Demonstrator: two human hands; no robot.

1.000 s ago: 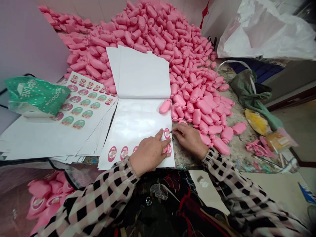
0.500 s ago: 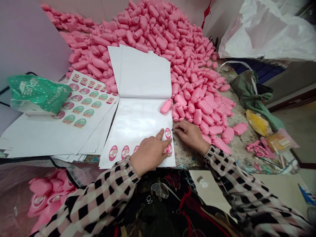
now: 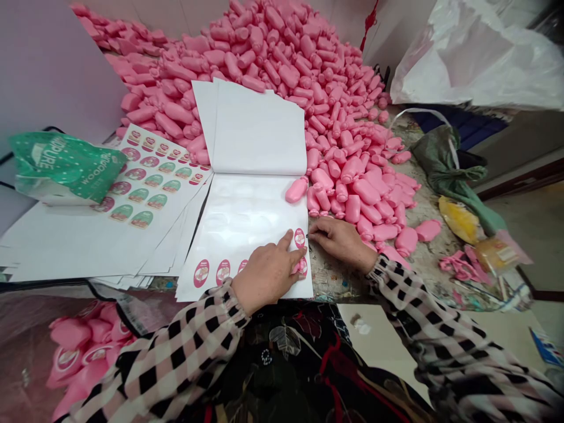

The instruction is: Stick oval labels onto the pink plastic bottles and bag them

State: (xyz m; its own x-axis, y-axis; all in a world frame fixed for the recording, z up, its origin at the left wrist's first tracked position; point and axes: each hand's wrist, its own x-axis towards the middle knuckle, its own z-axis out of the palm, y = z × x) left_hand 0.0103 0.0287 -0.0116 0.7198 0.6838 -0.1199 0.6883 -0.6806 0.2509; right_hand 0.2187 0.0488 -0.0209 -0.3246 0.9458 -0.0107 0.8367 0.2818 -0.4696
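Observation:
A white sticker sheet (image 3: 238, 217) lies in front of me, with a few pink oval stickers along its lower edge and right side. My left hand (image 3: 267, 270) rests palm down on it, fingers apart. One fingertip is beside an oval sticker (image 3: 299, 238) near the right edge. Some pink shows under the lower fingers; I cannot tell whether it is sticker or bottle. At the sheet's right edge, my right hand (image 3: 341, 242) is closed in a pinch on a thin dark-tipped tool (image 3: 308, 236), mostly hidden by the fingers. Its tip points at that sticker.
Small pink plastic bottles (image 3: 282, 53) are heaped behind and right of the sheet. One bottle (image 3: 296, 190) lies on the sheet. Printed sticker sheets (image 3: 145, 194) and a green plastic bag (image 3: 66, 167) are on the left. A yellow packet (image 3: 458, 219) lies at right.
My right hand has shifted very slightly left, bringing the dark tip a little closer to the oval sticker. My left hand keeps its place.

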